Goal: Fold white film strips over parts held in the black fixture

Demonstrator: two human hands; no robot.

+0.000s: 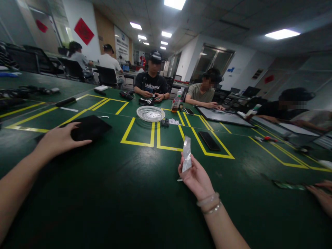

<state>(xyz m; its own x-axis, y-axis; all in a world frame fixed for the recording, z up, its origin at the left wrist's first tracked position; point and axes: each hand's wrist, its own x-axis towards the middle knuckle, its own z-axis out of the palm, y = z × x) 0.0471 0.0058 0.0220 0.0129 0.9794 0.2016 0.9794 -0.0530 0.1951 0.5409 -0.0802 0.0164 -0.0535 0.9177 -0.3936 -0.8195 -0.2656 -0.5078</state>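
Right hand (193, 174) holds silver strip (186, 155); shirt (151, 82) lettering blurred

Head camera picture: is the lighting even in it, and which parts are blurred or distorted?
Head view: uneven, with ceiling lights burnt out to white and the near green table quite dark; glare on the silver strip; little detail in the black item by the left hand; the room leans and stretches towards both sides, where things look soft and smeared.

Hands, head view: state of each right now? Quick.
Left hand: open, fingers spread at the black item; contact can't be told.
Right hand: grip closed on the silver strip, held upright.
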